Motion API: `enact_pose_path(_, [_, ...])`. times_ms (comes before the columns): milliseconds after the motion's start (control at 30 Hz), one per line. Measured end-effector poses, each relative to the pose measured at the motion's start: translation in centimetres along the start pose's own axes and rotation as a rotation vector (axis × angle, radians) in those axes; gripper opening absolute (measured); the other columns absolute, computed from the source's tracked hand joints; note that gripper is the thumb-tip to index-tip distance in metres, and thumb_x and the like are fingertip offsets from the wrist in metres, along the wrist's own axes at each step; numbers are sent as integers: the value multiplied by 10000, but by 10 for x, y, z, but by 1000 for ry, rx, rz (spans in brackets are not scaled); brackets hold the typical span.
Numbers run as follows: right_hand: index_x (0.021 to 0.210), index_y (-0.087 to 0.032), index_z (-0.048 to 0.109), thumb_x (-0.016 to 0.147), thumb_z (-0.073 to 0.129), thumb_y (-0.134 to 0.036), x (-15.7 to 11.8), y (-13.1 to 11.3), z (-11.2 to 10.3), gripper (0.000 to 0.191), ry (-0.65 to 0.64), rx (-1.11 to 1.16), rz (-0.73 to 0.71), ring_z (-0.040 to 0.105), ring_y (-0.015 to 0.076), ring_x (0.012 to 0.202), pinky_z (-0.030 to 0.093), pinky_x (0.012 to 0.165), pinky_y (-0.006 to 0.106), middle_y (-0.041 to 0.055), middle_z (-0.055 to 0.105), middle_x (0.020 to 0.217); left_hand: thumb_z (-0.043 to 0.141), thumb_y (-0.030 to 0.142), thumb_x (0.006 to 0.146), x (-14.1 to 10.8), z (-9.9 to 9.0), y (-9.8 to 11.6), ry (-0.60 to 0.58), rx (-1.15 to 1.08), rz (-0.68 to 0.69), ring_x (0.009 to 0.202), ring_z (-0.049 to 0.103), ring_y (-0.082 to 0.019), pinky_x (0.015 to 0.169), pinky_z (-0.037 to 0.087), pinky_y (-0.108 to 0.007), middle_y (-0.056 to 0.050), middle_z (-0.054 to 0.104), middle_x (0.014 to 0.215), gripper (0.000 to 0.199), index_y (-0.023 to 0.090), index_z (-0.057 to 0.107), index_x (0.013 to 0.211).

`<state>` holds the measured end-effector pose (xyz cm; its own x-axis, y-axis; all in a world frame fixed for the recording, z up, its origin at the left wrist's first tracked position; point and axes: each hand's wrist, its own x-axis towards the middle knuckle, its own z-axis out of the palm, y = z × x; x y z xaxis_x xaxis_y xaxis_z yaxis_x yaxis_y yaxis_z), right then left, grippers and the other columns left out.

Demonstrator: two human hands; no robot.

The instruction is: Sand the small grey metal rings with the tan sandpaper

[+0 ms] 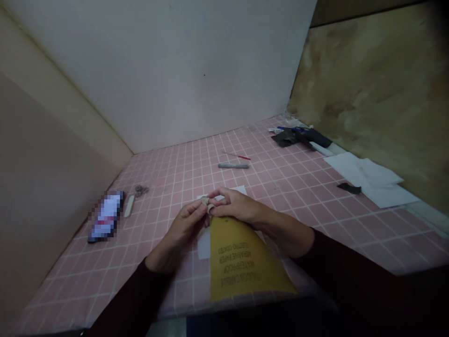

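My left hand (191,214) is closed, its thumb and fingers pinching a small pale beige piece (206,200) with a curved, ring-like outline. My right hand (236,206) meets it from the other side, fingers bent around the same spot. Under the right thumb and palm is the upper end of a yellow-brown sheet of sandpaper (250,262), printed side up, its lettering upside down to me. The sheet bends and reaches down to the table's near edge. White paper (203,245) lies beneath the hands, partly covered. The fingertips hide much of the small piece.
On the pink checked tablecloth (168,173) lie a grey pen-like stick (233,166) and a thin red-tipped tool (242,157). A phone (107,217), a white strip (129,206) and small grey rings (141,189) are left. White sheets (372,178) and dark scraps (286,137) lie right.
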<state>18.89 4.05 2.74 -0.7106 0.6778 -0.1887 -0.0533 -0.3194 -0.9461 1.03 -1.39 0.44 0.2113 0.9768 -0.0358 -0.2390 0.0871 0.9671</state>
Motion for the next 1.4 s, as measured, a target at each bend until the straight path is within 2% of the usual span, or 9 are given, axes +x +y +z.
enact_pose_path(133, [1046, -205, 531, 720, 700, -143, -2, -3, 1, 373, -25, 34, 29, 613, 143, 664, 461, 639, 268, 7, 673, 799, 667, 397, 910, -1, -4, 6, -72, 148, 59, 658, 476, -133, 649, 378, -268, -14, 558, 744, 248, 178, 730, 1008])
enact_pose_path(333, [1073, -199, 552, 699, 704, -149, -1, 0, 0, 407, -11, 15, 40, 590, 131, 644, 446, 603, 254, 6, 666, 811, 603, 361, 954, -4, -5, 15, -145, 416, 149, 714, 477, -148, 697, 396, -286, -18, 533, 774, 202, 182, 691, 986])
enact_pose_path(533, [1059, -201, 569, 704, 682, -161, -3, -6, 1, 374, -19, 49, 69, 599, 148, 629, 452, 603, 276, 3, 657, 769, 625, 383, 939, -4, -3, 11, -136, 276, 121, 691, 473, -122, 639, 400, -252, -23, 535, 872, 215, 194, 650, 1039])
enact_pose_path(667, [1062, -191, 583, 691, 712, -177, -2, -4, 0, 394, -42, 141, 72, 642, 165, 733, 486, 703, 294, 13, 674, 836, 630, 380, 939, -5, -2, 10, -93, 255, 95, 638, 413, -100, 567, 347, -213, 4, 487, 795, 218, 184, 641, 1032])
enact_pose_path(867, [1052, -193, 560, 691, 719, -180, -1, -1, -1, 395, -90, 171, 92, 674, 204, 781, 502, 768, 341, 31, 694, 829, 618, 371, 948, -4, -1, 10, -138, 249, 124, 644, 449, -98, 559, 364, -215, -6, 512, 837, 201, 186, 625, 1028])
enact_pose_path(1067, [1018, -186, 554, 687, 676, -165, 0, 1, -2, 353, -162, 173, 100, 625, 160, 683, 469, 696, 298, 13, 662, 782, 626, 393, 942, -6, 0, 13, -155, 242, 88, 585, 390, -93, 532, 309, -217, 35, 454, 713, 217, 197, 575, 1021])
enact_pose_path(1167, [1142, -179, 543, 727, 649, -182, -1, 2, 0, 428, -105, -27, 19, 557, 135, 637, 421, 629, 274, -4, 619, 787, 614, 398, 948, -6, -2, 11, -156, 285, 63, 629, 386, -102, 566, 309, -229, 24, 453, 745, 223, 186, 572, 1002])
enact_pose_path(1300, [1389, -207, 456, 790, 589, -130, -7, 1, 4, 618, 131, -609, -256, 504, 154, 664, 379, 660, 295, -35, 539, 723, 606, 389, 951, -1, -4, 5, -128, 262, 18, 623, 353, -97, 569, 295, -231, 30, 424, 741, 224, 175, 551, 917])
enact_pose_path(1400, [1412, -210, 448, 803, 589, -132, -9, 0, 6, 630, 155, -609, -244, 521, 164, 684, 399, 677, 305, -26, 548, 732, 616, 388, 944, -2, -3, 5, -105, 225, 3, 621, 355, -95, 570, 294, -227, 31, 430, 748, 222, 182, 540, 916])
